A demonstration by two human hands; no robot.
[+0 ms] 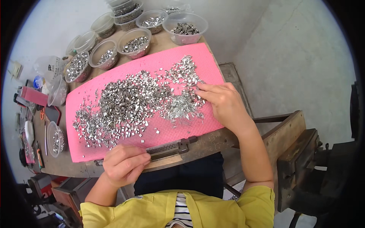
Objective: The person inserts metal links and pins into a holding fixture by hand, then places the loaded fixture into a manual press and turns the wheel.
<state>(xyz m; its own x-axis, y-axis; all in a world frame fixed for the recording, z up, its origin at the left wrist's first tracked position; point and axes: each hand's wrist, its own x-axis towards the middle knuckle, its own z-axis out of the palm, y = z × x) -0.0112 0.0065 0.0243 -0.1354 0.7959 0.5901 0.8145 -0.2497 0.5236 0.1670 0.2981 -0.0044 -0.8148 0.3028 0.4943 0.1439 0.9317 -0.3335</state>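
A pink textured mat (163, 138) lies on the table, covered with small shiny metal pieces. A broad heap of blocky bits (125, 98) fills its middle. Thin pin-like pieces (182, 107) form a smaller pile at the right, below a patch of flat bits (184, 70). My right hand (224, 102) reaches onto the right side, fingers stretched out, fingertips at the edge of the pieces. At the mat's front edge my left hand (125, 163) is closed, thumb against fingers; whatever it pinches is hidden. Beside it runs a long dark bar-shaped fixture (167, 149).
Clear plastic bowls with metal bits, such as one bowl (134, 42) and another (185, 28), line the back and left. A pink box (34, 95) and orange-handled tool (39, 155) lie left. A dark vise-like machine (304, 171) stands right, near a grey wall (300, 53).
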